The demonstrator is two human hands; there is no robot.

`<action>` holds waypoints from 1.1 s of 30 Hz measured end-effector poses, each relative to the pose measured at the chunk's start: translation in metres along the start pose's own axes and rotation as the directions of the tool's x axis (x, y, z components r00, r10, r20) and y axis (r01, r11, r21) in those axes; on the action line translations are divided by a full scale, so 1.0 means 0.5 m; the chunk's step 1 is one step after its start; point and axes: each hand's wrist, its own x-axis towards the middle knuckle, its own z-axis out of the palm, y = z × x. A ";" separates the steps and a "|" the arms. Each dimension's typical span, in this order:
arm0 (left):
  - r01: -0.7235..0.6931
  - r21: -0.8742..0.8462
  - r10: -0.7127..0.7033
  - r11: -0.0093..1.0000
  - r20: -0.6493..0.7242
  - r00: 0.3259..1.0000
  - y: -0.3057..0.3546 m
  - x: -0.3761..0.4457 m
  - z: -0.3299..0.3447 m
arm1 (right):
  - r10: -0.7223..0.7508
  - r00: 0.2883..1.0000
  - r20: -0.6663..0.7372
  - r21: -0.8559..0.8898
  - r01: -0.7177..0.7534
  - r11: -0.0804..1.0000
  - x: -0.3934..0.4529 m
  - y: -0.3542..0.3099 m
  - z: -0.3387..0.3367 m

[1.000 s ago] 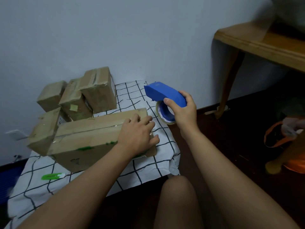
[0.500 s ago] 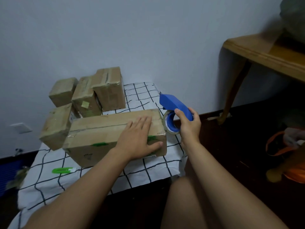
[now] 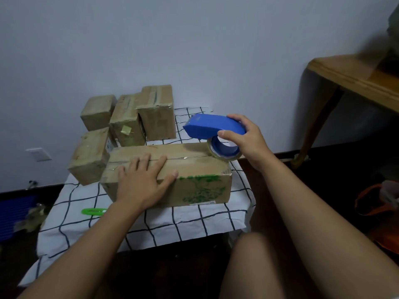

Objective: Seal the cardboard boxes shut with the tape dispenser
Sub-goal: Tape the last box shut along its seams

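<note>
While hardly legible, green print [image 3: 200, 186] on box [image 3: 194, 167]

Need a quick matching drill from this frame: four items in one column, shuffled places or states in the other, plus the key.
Items
1. tape dispenser
2. long cardboard box
3. green utility knife
4. wooden table

Places or states
A. lies on the checked cloth, left of the left forearm
B. stands at the right, by the wall
C. gripped by the right hand, at the long box's right end
D. pressed down under the flat left hand

Pairs: 1-C, 2-D, 3-A, 4-B
</note>
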 end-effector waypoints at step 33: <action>-0.128 -0.611 0.004 0.781 -0.200 0.980 -0.259 -0.060 0.051 | -0.056 0.959 0.277 -0.098 0.086 0.991 0.026 -0.061 0.467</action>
